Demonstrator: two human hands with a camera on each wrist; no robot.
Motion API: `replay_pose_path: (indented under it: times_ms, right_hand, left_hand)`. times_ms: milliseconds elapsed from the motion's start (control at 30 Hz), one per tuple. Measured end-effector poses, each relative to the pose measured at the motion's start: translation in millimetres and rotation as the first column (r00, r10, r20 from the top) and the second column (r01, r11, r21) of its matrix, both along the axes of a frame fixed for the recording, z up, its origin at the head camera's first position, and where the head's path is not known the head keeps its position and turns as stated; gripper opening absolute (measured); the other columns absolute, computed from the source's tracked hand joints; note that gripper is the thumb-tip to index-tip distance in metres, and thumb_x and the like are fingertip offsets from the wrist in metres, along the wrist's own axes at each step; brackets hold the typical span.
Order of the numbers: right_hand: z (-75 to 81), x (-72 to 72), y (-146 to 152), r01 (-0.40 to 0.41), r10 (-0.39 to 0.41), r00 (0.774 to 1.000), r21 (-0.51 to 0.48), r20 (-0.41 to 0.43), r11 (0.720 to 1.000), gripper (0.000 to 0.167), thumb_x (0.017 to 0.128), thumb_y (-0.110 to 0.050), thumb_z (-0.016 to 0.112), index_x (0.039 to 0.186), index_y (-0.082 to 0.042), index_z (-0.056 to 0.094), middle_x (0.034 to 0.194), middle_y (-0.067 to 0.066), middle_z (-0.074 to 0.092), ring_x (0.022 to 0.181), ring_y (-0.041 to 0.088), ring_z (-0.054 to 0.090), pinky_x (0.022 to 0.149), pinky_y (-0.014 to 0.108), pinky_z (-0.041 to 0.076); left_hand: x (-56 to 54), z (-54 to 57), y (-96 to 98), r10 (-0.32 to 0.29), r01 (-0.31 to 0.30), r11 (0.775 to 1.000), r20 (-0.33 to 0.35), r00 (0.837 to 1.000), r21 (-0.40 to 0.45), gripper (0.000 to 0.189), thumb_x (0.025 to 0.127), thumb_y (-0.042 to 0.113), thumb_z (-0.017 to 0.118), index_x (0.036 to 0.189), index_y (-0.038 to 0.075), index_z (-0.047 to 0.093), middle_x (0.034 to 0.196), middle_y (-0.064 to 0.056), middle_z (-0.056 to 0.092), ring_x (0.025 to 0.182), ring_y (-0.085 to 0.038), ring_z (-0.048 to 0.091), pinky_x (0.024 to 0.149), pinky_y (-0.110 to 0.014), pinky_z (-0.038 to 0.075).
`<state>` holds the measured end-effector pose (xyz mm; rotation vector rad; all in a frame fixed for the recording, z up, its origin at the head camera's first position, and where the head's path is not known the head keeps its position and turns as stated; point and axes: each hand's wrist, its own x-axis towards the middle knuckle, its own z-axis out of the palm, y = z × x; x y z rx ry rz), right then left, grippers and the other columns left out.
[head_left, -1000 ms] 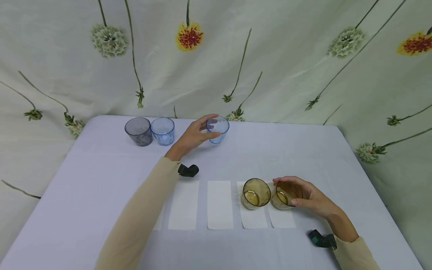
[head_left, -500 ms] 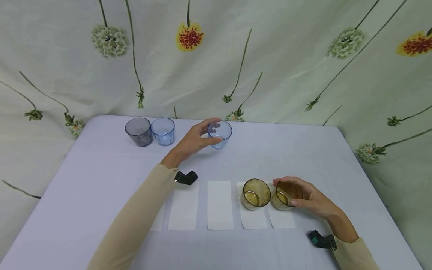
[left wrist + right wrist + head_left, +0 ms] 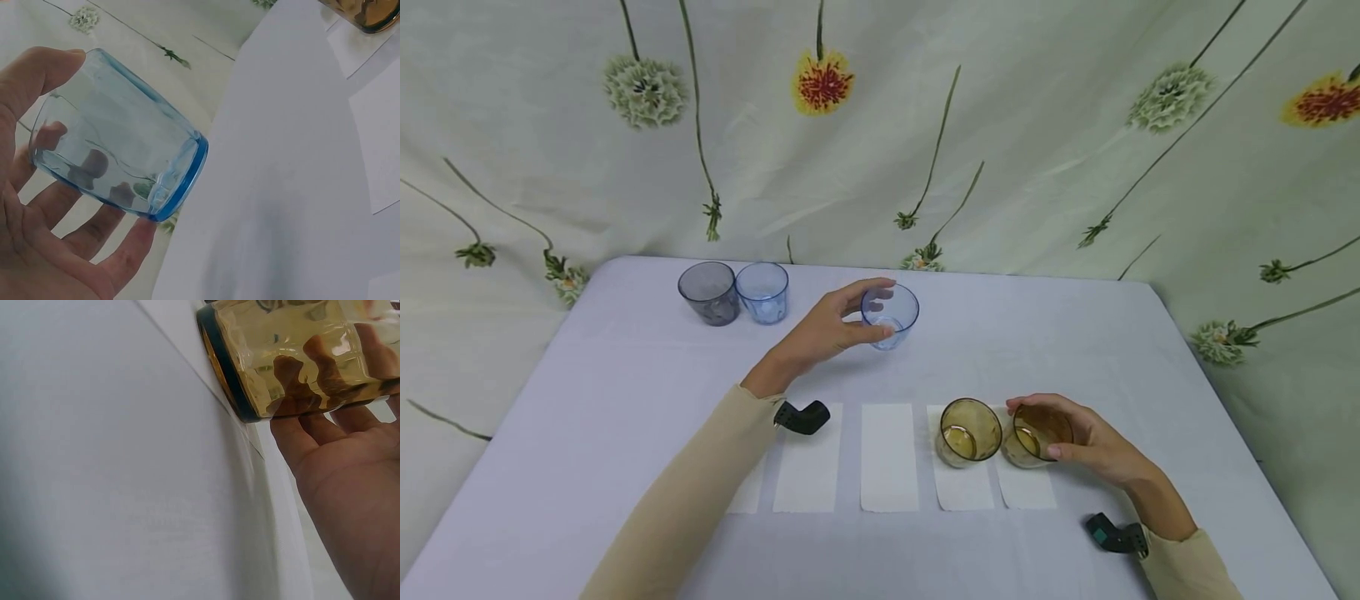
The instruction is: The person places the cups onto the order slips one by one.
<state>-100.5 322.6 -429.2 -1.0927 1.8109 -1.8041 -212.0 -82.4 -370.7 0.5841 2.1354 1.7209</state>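
My left hand (image 3: pixel 831 329) grips a light blue glass (image 3: pixel 891 317) by its side, thumb at the near side and fingers behind. In the left wrist view the blue glass (image 3: pixel 119 134) is held above the white tabletop, its thick base clear of the cloth. My right hand (image 3: pixel 1093 437) holds an amber glass (image 3: pixel 1030 437) that stands on the rightmost white paper strip (image 3: pixel 1028 492). The right wrist view shows its fingers (image 3: pixel 294 440) wrapped behind the amber glass (image 3: pixel 300 356). Just left of it stands a second amber glass (image 3: pixel 967 429) on another strip (image 3: pixel 964 492).
A grey glass (image 3: pixel 709 293) and another blue glass (image 3: pixel 763 293) stand side by side at the back left. More white paper strips (image 3: pixel 889 458) lie in a row along the front middle, one partly behind the left sleeve (image 3: pixel 681 492). A flowered cloth (image 3: pixel 1037 125) hangs behind the table.
My left hand has brought the blue glass nearer, down from the table's back edge and slightly right. The right hand and both amber glasses stay in place.
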Motion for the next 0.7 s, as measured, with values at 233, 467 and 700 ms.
replay_pose_path:
  times_ms: [233, 467, 700]
  right_hand:
    - [-0.2, 0.0, 0.0, 0.002, -0.002, 1.0, 0.004, 0.011, 1.0, 0.06, 0.089, 0.025, 0.045, 0.146, 0.015, 0.029, 0.154, 0.026, 0.038, 0.146, 0.022, 0.038, 0.118, 0.024, 0.03]
    - [-1.9, 0.0, 0.6, -0.006, 0.006, 1.0, -0.006, 0.012, 1.0, 0.06, 0.09, 0.025, 0.045, 0.147, 0.015, 0.028, 0.155, 0.026, 0.038, 0.147, 0.023, 0.037, 0.119, 0.025, 0.029]
    - [-1.2, -0.5, 0.4, -0.008, 0.008, 1.0, -0.004, -0.005, 1.0, 0.06, 0.09, 0.024, 0.046, 0.146, 0.015, 0.028, 0.154, 0.027, 0.038, 0.147, 0.024, 0.037, 0.119, 0.025, 0.03]
  left_hand:
    - [15.9, 2.4, -2.8, -0.033, 0.033, 0.999, -0.017, 0.999, 0.011, 0.067, 0.089, 0.022, 0.077, 0.149, 0.026, 0.047, 0.15, 0.0, 0.048, 0.144, -0.024, 0.039, 0.115, -0.047, 0.038]
    - [34.8, 4.7, -6.6, -0.062, 0.062, 0.998, -0.026, 0.998, 0.004, 0.066, 0.088, 0.02, 0.078, 0.148, 0.024, 0.049, 0.149, -0.005, 0.049, 0.142, -0.025, 0.043, 0.117, -0.049, 0.035]
    - [51.8, 3.7, -10.0, -0.098, 0.097, 0.995, -0.035, 0.995, -0.029, 0.067, 0.086, 0.022, 0.08, 0.146, 0.027, 0.051, 0.147, 0.0, 0.052, 0.138, -0.023, 0.047, 0.116, -0.055, 0.034]
